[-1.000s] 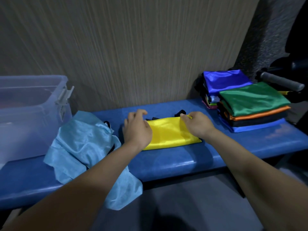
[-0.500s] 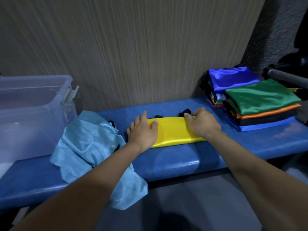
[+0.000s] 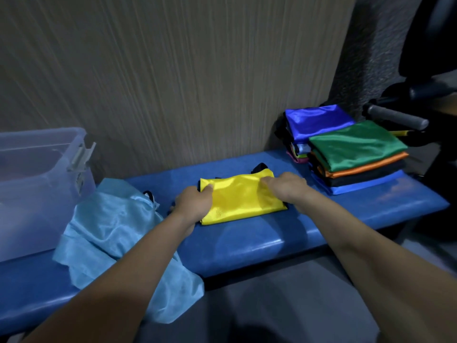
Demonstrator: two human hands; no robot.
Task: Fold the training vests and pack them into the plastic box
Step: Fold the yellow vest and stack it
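A blue padded surface [image 3: 247, 246] is set against a wood-grain wall [image 3: 173, 82], with grey floor seen below its front edge. At the surface's left end a clear box [image 3: 42, 184] is stood, its latch turned toward the middle. Just beside the box, a pale blue vest [image 3: 108, 233] is spread unfolded, with 1 corner draped over the front edge. At the right end, 2 piles of folded vests [image 3: 351, 149] are stacked (royal blue on top of the rear pile, green on top of the front one, with orange, black and blue layers beneath). Dark equipment with a grey handle [image 3: 395, 117] is seen beyond them.

Both forearms are reached forward over the surface. The left hand [image 3: 195, 204] is closed on the left edge of the yellow vest [image 3: 239, 196], thumb on top of the cloth and fingers tucked beneath. The right hand [image 3: 286, 189] is laid on the vest's right part, with its fingers curled and the fabric bunched under the fingertips.

The yellow vest is laid mid-surface, folded into a compact rectangle, shiny and slightly wrinkled, with black trim shown at its far right corner.
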